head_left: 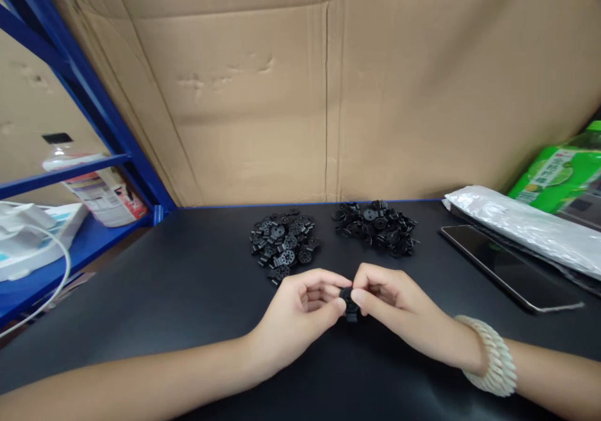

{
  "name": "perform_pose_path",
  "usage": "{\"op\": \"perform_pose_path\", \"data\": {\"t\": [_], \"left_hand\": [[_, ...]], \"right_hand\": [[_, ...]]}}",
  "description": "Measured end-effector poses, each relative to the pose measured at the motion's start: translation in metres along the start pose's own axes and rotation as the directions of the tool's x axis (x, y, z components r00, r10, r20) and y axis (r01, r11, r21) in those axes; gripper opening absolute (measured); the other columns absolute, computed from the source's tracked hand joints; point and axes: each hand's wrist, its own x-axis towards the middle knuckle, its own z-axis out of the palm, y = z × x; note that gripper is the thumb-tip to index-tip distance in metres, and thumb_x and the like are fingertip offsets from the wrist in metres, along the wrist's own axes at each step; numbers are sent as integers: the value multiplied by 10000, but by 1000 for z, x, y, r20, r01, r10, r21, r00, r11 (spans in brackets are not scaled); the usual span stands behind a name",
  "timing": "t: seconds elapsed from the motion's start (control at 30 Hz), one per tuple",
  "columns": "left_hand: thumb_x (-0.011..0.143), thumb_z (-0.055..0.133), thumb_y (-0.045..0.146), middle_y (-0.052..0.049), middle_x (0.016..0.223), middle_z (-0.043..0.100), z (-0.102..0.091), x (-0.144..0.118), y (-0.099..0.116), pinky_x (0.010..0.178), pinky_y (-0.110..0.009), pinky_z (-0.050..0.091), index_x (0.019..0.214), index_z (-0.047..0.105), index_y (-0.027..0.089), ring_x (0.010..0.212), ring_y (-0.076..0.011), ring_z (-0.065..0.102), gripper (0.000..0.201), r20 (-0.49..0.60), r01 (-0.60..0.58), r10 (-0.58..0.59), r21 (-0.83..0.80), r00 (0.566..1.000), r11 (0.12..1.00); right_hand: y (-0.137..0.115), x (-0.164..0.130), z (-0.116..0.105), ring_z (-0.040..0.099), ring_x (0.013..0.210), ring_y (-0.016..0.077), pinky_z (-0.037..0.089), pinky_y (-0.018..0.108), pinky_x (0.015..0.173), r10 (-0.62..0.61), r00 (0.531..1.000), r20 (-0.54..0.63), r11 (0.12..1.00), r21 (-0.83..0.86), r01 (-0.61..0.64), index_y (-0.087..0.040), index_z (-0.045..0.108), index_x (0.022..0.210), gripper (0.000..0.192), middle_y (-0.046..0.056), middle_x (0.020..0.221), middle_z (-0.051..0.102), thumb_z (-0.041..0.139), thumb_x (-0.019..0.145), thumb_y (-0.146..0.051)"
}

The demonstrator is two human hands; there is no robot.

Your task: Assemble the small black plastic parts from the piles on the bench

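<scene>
Pinch grip of 2 bare hands on 1 small black part point(350, 308). The part is held between the left hand point(295, 321) and the right hand point(404, 311), its rounded upper portion and block-like lower end partly hidden by the fingertips. Left side of the grip: thumb and index finger are closed on the part, with the remaining fingers curled loosely behind. Right side: the thumb presses against the part's near face, and the bent index finger meets its upper edge. Whether the part touches the black tabletop point(197, 270) beneath the grip cannot be told.

Just beyond the grip and to its left is a heap of black discs with holes point(286, 242); beyond it and slightly to its right is a 2nd heap of black pieces point(378, 223), more tangled, with thin projecting ends. The 2 heaps are separated by a narrow gap.

Well to the right of the grip lies a dark phone point(507, 267), with a silvery white plastic package point(526, 227) just beyond it and a green package point(547, 173) farther out. A pale coiled band point(495, 361) encircles the right wrist. Far to the left of the grip, a blue shelf point(106, 239) bears a tilted, labelled bottle point(106, 195) and a white cable point(66, 264). Behind both heaps rises a creased cardboard wall point(244, 108).
</scene>
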Motion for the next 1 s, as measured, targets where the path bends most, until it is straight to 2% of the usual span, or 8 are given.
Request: {"op": "perform_pose_path", "data": {"t": [0.17,0.3,0.47,0.63,0.7,0.77,0.87,1.0], "left_hand": [[775,667,247,-39,754,714,-26,9,30,651,-261,531,875,712,129,646,-140,637,161,-86,-103,129,258,988,961],[803,619,280,-60,883,739,-69,31,58,725,-274,531,882,705,136,773,-170,670,186,-166,-180,376,661,912,728],[743,646,215,-29,694,703,-101,50,53,581,-253,467,790,729,154,611,-155,595,113,-154,-124,387,787,909,605],[775,579,147,-17,768,625,-83,41,40,660,-267,423,898,692,163,651,-143,486,168,-123,-178,522,855,844,487],[796,548,128,-19,785,605,-65,31,33,659,-262,420,908,680,156,649,-135,477,175,-47,-245,525,847,850,472],[803,530,97,-22,807,597,-45,20,25,650,-249,426,942,669,155,659,-128,491,205,117,-369,476,796,872,480],[798,523,55,-41,918,614,-22,5,11,630,-228,442,1020,640,161,675,-119,503,273,332,-471,336,671,881,573],[800,514,31,-51,1008,618,-14,-1,0,638,-223,459,1050,618,177,694,-116,519,308,393,-459,257,604,883,651]], "right_hand": [[0,1,-5,428,568,99,329,214,499,54,995,84,993,96,-62,-187,531,854,299,-12,708,539,497,936,-473],[1,1,-7,421,559,94,316,210,483,74,992,99,988,132,-86,-174,549,853,310,-7,699,537,492,942,-465],[2,3,-9,417,564,99,312,220,492,70,989,127,990,110,-84,-167,560,812,325,1,692,540,483,949,-451],[-2,0,-7,421,569,100,319,218,494,57,991,123,996,62,-65,-166,568,808,317,0,693,544,471,956,-428],[-4,0,-8,429,574,100,328,216,503,55,993,107,998,-1,-56,-164,576,806,294,-3,689,548,469,957,-393],[-6,2,-13,448,582,103,344,216,519,38,997,73,995,-97,-31,-165,583,795,263,-6,681,555,480,947,-353],[-5,9,-35,495,610,117,374,220,542,-45,997,-68,959,-283,24,-173,586,776,230,-6,682,576,505,923,-331],[-3,16,-88,552,643,141,415,238,561,-176,944,-280,846,-533,-1,-184,601,867,153,10,740,624,527,888,-317]]}}
